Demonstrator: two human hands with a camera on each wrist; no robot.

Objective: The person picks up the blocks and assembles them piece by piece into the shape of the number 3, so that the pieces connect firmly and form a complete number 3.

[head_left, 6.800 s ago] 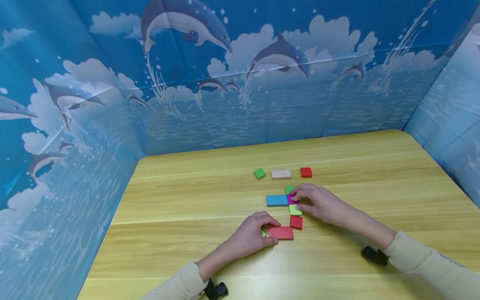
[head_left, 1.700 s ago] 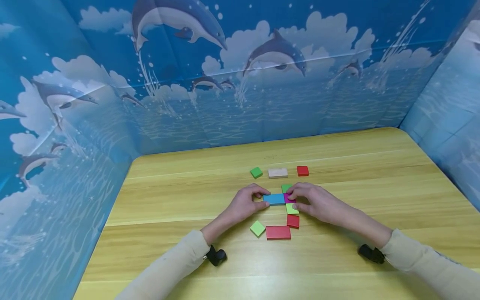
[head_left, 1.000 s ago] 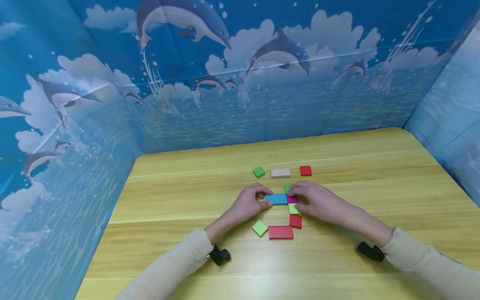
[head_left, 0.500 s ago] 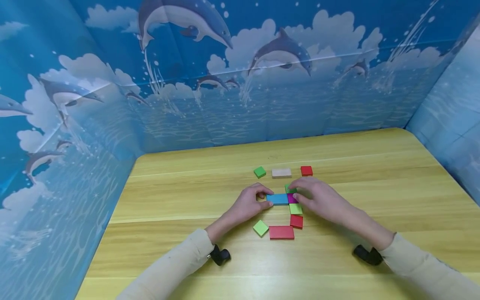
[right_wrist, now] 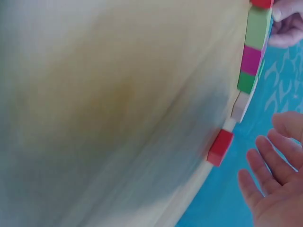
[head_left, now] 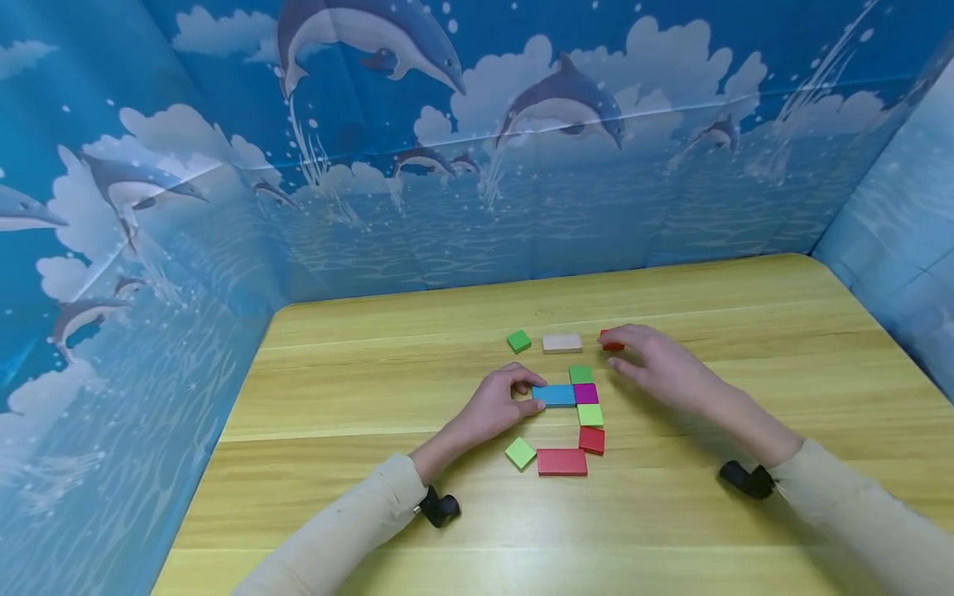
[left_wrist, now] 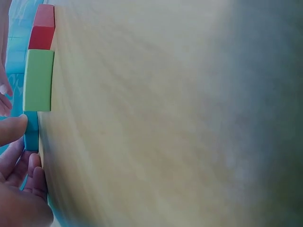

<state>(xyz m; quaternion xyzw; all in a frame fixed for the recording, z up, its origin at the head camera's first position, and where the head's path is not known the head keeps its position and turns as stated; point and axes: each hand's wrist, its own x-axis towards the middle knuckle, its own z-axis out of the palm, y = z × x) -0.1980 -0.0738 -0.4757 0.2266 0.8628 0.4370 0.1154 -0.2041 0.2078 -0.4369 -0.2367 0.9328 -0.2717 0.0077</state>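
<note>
My left hand [head_left: 492,404] pinches the left end of a flat blue rectangular block [head_left: 559,396] between thumb and fingers; the left wrist view shows the thumb on this blue block [left_wrist: 31,135]. The block's right end meets a purple square block [head_left: 585,393]. A green block [head_left: 580,375] lies behind the purple one, and a light green block [head_left: 590,415] in front. My right hand [head_left: 667,368] hovers at a red block [head_left: 617,347] in the back row, partly covering it. In the right wrist view its fingers [right_wrist: 267,163] are spread, apart from that red block [right_wrist: 220,147].
The back row also has a green block [head_left: 518,341] and a whitish rectangular block [head_left: 562,343]. Nearer lie a red square block [head_left: 592,440], a larger red rectangle [head_left: 562,462] and a turned light green square [head_left: 520,454]. A dolphin-printed curtain [head_left: 447,215] borders the wooden table [head_left: 373,497].
My right hand has left the purple and light green blocks and moved back and right to the rear red block. Earlier, my left hand went from the red rectangle to the blue block.
</note>
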